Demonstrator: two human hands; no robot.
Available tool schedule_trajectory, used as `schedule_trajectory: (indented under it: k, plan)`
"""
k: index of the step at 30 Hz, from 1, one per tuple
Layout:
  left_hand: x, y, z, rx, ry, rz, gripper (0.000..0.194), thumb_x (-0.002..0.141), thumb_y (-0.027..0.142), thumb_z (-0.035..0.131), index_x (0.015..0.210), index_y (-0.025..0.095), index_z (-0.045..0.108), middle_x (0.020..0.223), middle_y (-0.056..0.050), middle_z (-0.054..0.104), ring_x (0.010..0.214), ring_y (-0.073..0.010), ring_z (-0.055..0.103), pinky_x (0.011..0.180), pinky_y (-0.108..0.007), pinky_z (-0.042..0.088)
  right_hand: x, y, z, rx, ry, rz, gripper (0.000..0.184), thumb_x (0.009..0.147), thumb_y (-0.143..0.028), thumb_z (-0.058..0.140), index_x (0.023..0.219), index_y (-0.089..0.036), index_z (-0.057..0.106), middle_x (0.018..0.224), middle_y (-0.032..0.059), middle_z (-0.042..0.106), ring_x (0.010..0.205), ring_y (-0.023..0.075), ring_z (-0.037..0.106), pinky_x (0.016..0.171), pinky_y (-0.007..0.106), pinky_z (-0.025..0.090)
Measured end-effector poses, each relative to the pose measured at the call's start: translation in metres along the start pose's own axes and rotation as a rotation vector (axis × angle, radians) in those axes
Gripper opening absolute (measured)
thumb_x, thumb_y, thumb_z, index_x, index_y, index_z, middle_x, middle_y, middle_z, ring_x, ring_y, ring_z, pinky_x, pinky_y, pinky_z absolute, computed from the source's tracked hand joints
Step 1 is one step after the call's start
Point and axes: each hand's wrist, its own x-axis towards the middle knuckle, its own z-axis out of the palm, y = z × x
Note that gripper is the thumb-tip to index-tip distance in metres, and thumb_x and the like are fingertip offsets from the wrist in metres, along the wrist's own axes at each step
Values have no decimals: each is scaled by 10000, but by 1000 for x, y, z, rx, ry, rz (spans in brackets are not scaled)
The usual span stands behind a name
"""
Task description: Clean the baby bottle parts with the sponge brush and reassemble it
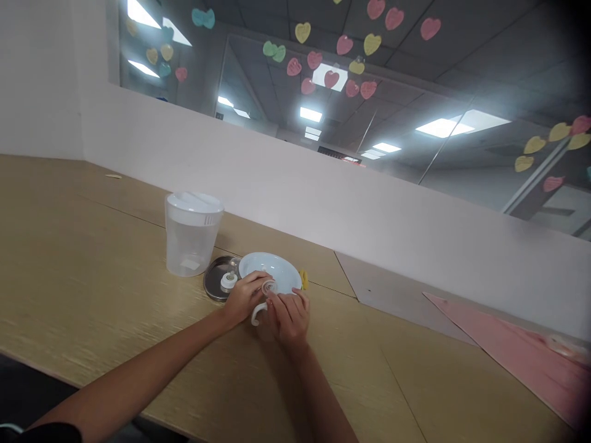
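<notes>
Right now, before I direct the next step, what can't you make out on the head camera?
Head view:
The white handled piece: mostly covered by the left hand and right hand.
The yellow item: mostly hidden behind the white plate.
The pale patch in the clear plastic jug: too blurred to identify.

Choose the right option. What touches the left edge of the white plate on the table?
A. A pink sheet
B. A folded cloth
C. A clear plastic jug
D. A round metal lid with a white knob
D: the round metal lid with its white knob meets the left edge of the white plate, just beside the left hand.
</notes>
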Motion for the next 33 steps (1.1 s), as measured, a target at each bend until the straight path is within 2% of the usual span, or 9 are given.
schedule_trajectory:
  k: [6,10,15,21,29,33]
  plan:
    - [0,-3,3,4,-1,11,232,893,260,451,995,177,642,1031,-72,633,1005,-168,585,867,-296,488,4,-3,-3,24,93,79,78,814,-159,572,889,-176,567,753,18,651,703,111,594,873,350,414]
    - [0,-3,2,38,-20,37,228,897,245,438,977,171,638,1012,-72,633,983,-162,589,851,-280,491,7,-5,-5,20,73,67,56,809,-194,588,851,-181,554,744,18,646,688,117,588,875,368,408]
    - [-1,-5,-1,81,-61,78,231,903,215,416,973,169,631,1014,-72,627,958,-152,591,844,-271,488,7,-4,-6,-2,101,48,96,773,-141,619,829,-181,551,723,8,645,668,115,573,865,364,416]
    - [-2,-1,-2,80,-25,121,229,910,218,415,999,155,616,1018,-80,623,970,-151,586,860,-274,487,5,-2,-2,-37,88,71,83,783,-128,593,834,-178,550,722,8,639,671,108,565,876,347,404]
    - [2,13,-11,93,-13,294,212,906,197,433,1029,152,601,1028,-93,619,975,-151,581,880,-289,485,6,-4,1,-83,55,162,79,759,-153,604,807,-195,558,709,6,610,696,131,537,849,360,410]
    - [3,12,-13,73,-11,280,220,909,189,421,1029,154,602,1037,-95,620,982,-151,581,883,-290,484,7,-6,0,-77,48,147,92,764,-144,605,824,-201,564,720,3,612,689,126,543,852,364,410]
